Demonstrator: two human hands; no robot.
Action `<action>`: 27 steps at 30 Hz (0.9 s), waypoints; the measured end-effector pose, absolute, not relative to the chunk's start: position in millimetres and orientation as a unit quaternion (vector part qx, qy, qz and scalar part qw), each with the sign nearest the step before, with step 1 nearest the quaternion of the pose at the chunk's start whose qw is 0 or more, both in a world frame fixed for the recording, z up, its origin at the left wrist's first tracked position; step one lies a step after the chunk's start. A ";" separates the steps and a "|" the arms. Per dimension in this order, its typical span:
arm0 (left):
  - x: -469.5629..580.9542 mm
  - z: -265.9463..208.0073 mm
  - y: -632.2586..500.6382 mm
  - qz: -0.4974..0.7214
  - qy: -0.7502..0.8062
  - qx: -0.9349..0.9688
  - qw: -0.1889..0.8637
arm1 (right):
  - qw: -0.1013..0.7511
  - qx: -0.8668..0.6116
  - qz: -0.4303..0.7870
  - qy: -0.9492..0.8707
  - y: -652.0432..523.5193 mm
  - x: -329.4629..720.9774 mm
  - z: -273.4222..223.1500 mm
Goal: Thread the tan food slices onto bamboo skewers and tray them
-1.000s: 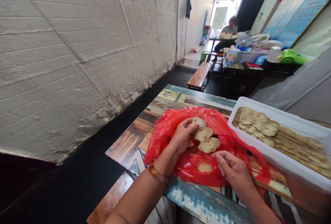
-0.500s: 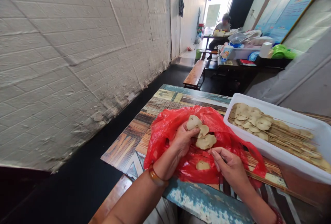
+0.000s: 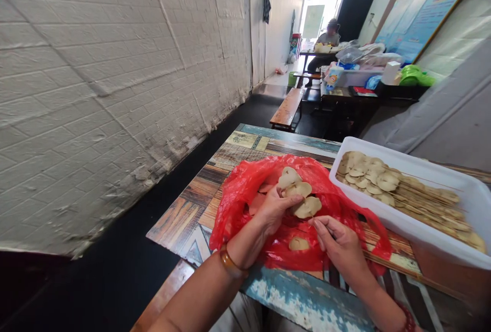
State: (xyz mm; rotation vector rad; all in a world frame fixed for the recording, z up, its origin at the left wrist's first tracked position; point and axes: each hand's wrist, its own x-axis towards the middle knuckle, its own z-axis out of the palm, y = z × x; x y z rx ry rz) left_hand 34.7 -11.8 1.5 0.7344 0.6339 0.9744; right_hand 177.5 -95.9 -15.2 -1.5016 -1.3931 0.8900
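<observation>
Over the red plastic bag (image 3: pixel 233 194), my left hand (image 3: pixel 273 212) is closed on a few pale, thin round slices (image 3: pixel 299 190), thumb on top. They look like slices of tofu or potato; I cannot tell which. My right hand (image 3: pixel 339 244) pinches a thin skewer (image 3: pixel 312 217) just below the lowest slice; most of the stick is hidden by the fingers. A single loose slice (image 3: pixel 298 243) lies on the bag beneath both hands. Several bare skewers (image 3: pixel 395 266) lie on the table by my right wrist.
A white tub (image 3: pixel 406 160) at the right holds many skewered slices (image 3: pixel 368 173). The patterned table (image 3: pixel 184 219) carries the bag. Beyond it stand a wooden bench (image 3: pixel 287 108) and a cluttered table; a person (image 3: pixel 326 40) sits farther back. A white brick-patterned wall (image 3: pixel 115 91) runs along the left.
My left thumb has shifted slightly right over the slices, and the middle slice now lies flatter and spread wider. My right hand keeps its pinch. The whole view has shifted slightly.
</observation>
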 end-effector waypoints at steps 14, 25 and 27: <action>38.8 0.0 -15.9 0.452 0.291 0.292 0.791 | 0.423 -0.606 0.351 -0.575 -95.2 178.8 -20.4; 39.9 -3.7 -17.1 0.446 0.288 0.322 0.784 | 0.419 -0.612 0.333 -0.583 -94.7 179.8 -21.8; 39.6 -4.4 -18.3 0.445 0.278 0.329 0.785 | 0.423 -0.607 0.338 -0.582 -94.3 179.9 -22.1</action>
